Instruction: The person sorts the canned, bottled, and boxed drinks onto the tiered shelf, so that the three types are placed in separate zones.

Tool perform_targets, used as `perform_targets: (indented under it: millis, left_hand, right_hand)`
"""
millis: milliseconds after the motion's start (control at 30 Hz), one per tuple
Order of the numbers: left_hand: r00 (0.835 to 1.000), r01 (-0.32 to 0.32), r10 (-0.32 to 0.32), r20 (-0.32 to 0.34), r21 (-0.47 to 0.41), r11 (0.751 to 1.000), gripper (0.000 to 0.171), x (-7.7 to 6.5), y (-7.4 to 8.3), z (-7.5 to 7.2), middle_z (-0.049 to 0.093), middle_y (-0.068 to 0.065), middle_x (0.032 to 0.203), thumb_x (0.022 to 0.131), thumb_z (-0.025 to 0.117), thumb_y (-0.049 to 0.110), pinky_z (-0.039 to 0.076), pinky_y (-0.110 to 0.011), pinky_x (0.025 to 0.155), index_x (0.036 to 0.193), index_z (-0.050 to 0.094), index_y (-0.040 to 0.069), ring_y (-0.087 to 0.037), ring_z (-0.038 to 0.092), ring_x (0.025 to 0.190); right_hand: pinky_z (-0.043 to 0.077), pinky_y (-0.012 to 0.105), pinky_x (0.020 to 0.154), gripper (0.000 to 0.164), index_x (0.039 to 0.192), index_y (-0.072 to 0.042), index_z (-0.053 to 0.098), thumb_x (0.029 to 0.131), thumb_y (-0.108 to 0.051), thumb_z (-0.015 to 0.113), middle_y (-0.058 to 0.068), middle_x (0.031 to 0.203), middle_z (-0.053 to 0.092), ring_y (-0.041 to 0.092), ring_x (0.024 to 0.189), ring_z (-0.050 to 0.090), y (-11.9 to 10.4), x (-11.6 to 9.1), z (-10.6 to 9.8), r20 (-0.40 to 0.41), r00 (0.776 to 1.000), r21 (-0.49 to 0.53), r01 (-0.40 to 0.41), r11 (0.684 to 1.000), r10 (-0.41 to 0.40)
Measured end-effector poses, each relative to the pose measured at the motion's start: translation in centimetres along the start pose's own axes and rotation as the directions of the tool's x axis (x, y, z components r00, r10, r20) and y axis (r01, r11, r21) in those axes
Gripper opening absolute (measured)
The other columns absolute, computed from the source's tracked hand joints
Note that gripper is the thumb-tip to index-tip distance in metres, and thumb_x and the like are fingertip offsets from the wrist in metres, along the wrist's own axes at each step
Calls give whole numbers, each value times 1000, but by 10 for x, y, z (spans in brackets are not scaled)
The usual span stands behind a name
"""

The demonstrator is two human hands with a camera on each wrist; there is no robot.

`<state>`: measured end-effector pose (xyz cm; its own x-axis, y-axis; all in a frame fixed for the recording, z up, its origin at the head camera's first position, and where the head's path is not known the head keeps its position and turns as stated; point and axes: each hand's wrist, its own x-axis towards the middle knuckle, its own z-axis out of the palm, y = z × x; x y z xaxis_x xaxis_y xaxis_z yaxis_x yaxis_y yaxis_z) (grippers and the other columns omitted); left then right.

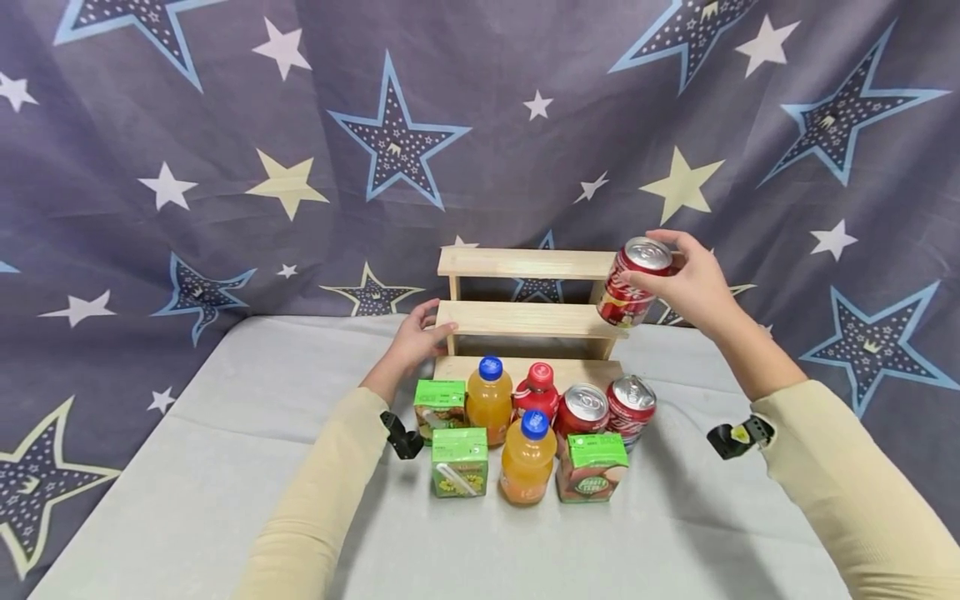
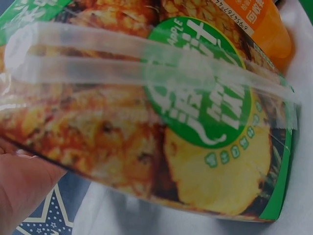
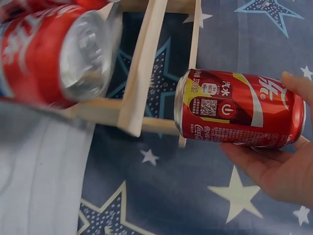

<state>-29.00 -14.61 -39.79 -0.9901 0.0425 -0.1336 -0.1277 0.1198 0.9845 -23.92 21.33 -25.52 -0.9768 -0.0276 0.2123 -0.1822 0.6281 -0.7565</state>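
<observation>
My right hand [image 1: 697,287] grips a red cola can [image 1: 632,283] near its top, with the can upright at the right end of the three-tier wooden shelf [image 1: 525,317]. The right wrist view shows the can [image 3: 239,110] with the fingers around its far end; whether its base touches the middle tier I cannot tell. At the shelf's left end, my left hand [image 1: 412,342] holds the edge of the middle tier between thumb and fingers. A pineapple juice carton [image 2: 146,107] with a wrapped straw fills the left wrist view, hiding most of that hand.
Before the shelf stand green-topped cartons [image 1: 459,463], orange juice bottles [image 1: 527,458] with blue caps, a red-capped bottle [image 1: 537,392] and two more cola cans [image 1: 632,408], close together. A star-patterned curtain [image 1: 480,150] hangs behind the white-covered table [image 1: 247,417].
</observation>
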Motion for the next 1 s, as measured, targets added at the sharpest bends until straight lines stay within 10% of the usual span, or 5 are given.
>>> perform_targets:
  millis: [1000]
  left_hand:
    - [1000,-10,9,-11,-28,1000,67,1,-4,0,42,-21,140,91,59,10,50,-51,91,148,24,13,-40,51,119]
  right_hand:
    - [45,38,102,72,137,-13,40,78,-30,76,9,132,52,21,118,52,-82,69,89,65,994,155,72,985,-83]
